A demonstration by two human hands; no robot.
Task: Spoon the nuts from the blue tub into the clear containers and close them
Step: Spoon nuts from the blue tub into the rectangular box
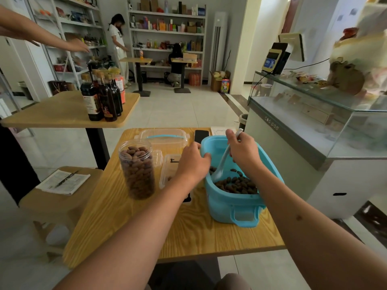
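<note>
With my left hand (193,162) gripping the rim of the rounded, smooth blue plastic tub (234,201) on the wood-grain counter (188,231) and my right hand (240,146) grasping the translucent plastic spoon (222,164) among glossy brown oval nuts (234,183), I judge a heaped scoop could spill short of the ribbed, full, lidless clear plastic jar (138,168).

Quick count: one blue tub (232,204), one spoon (222,162), one full jar (137,170), two clear containers, one phone (201,135), two hands.
</note>
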